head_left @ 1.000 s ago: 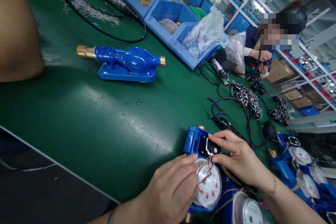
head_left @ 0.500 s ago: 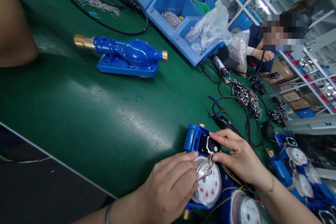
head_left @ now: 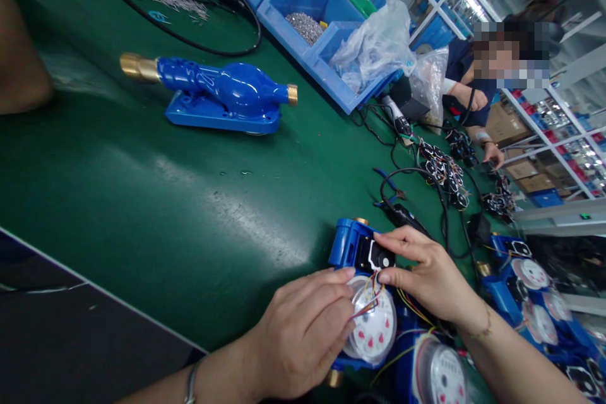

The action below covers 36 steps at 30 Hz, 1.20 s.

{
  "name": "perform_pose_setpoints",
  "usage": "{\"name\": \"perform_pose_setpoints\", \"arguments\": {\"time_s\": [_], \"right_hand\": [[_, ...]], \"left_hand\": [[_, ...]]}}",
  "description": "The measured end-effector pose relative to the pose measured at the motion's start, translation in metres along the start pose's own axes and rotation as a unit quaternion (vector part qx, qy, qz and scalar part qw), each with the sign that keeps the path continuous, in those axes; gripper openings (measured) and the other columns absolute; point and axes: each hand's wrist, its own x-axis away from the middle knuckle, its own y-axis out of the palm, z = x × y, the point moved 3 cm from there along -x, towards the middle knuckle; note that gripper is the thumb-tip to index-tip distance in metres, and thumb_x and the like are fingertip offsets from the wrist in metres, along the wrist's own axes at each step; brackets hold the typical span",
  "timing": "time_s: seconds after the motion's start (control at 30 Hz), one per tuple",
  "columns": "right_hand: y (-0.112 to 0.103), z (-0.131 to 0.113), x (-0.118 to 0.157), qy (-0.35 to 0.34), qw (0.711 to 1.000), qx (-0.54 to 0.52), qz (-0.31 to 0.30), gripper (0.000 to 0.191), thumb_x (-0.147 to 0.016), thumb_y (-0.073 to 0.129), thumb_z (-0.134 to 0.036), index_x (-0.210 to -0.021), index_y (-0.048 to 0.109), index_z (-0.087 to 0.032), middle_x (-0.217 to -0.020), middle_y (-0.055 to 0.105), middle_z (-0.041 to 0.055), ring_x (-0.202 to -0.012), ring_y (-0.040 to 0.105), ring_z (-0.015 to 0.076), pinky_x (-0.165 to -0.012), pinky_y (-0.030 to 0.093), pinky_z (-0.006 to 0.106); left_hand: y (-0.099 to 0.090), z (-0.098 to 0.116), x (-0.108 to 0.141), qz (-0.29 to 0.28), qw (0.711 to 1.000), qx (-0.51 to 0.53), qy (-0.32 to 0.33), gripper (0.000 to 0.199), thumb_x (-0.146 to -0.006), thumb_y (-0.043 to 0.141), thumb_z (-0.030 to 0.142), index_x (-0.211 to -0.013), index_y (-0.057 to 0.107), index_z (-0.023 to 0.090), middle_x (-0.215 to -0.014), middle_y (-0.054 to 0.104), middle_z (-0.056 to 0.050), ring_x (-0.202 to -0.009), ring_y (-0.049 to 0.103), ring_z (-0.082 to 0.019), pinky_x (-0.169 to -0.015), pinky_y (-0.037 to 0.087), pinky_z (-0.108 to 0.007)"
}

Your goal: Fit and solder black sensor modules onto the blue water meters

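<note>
A blue water meter [head_left: 344,246] with brass ends and a round white dial [head_left: 372,328] with red pointers lies on the green bench. Across its edge reaches my left hand [head_left: 305,328], closed, its fingertips at thin coloured wires [head_left: 367,308] that run over the dial. My right hand [head_left: 423,268] grips the small black motor module [head_left: 379,255] with its white gasket, thumb and fingers at the module's right side, where it sits in the blue body. A second water meter [head_left: 445,369] stands right beside this one, partly hidden under my right forearm.
A blue meter body [head_left: 227,95] lies farther back on the bench [head_left: 156,233]. Blue bins [head_left: 307,63] of small fasteners stand behind it. Pliers [head_left: 391,186], cables and a cluster of black modules [head_left: 442,170] lie to the right. More meters [head_left: 530,290] stand at right; a co-worker [head_left: 468,88] is beyond.
The camera view has shifted slightly. Both my hands keep nearly the same place on the meter. The co-worker's other hand now shows, reaching toward the black modules.
</note>
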Motion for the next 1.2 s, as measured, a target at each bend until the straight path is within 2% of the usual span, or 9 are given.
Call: {"name": "perform_pose_setpoints", "arguments": {"time_s": [0.53,0.77,0.97,1.2], "right_hand": [[-0.0021,-0.0070,-0.0005,-0.008,1.000,0.024,-0.011,0.046,-0.082,0.068,-0.033,-0.125,0.053,-0.033,-0.111,0.057,0.0026,-0.102,0.054,0.0174,-0.087,0.047,0.032],[-0.0019,-0.0062,-0.0010,-0.012,1.000,0.021,-0.014,0.047,-0.082,0.068,-0.034,-0.126,0.051,-0.035,-0.108,0.058,0.0011,-0.100,0.055,0.0154,-0.085,0.048,0.030],[-0.0032,-0.0046,-0.0033,-0.011,1.000,0.017,-0.024,0.043,-0.081,0.068,-0.035,-0.122,0.056,-0.031,-0.107,0.059,0.0048,-0.099,0.056,0.0188,-0.085,0.049,0.035],[-0.0016,-0.0046,-0.0056,0.006,1.000,-0.010,-0.012,0.042,-0.078,0.071,-0.037,-0.118,0.060,-0.030,-0.102,0.061,0.0044,-0.097,0.057,0.0182,-0.085,0.050,0.034]], "left_hand": [[-0.0006,-0.0017,0.0013,-0.010,1.000,0.018,-0.007,0.016,-0.080,0.050,0.011,-0.093,0.059,0.008,-0.090,0.068,-0.010,-0.104,0.061,-0.020,-0.092,0.054,-0.032],[-0.0001,-0.0030,-0.0002,-0.015,1.000,0.022,-0.010,0.016,-0.079,0.050,0.010,-0.092,0.059,0.008,-0.090,0.067,-0.010,-0.103,0.061,-0.020,-0.092,0.053,-0.032],[-0.0019,-0.0019,-0.0011,-0.018,1.000,0.019,-0.009,0.016,-0.079,0.049,0.010,-0.091,0.060,0.009,-0.088,0.067,-0.009,-0.102,0.062,-0.019,-0.091,0.054,-0.031],[-0.0023,-0.0020,-0.0014,-0.016,1.000,0.019,-0.006,0.017,-0.079,0.049,0.011,-0.092,0.060,0.009,-0.089,0.068,-0.010,-0.102,0.062,-0.019,-0.091,0.053,-0.030]]}}
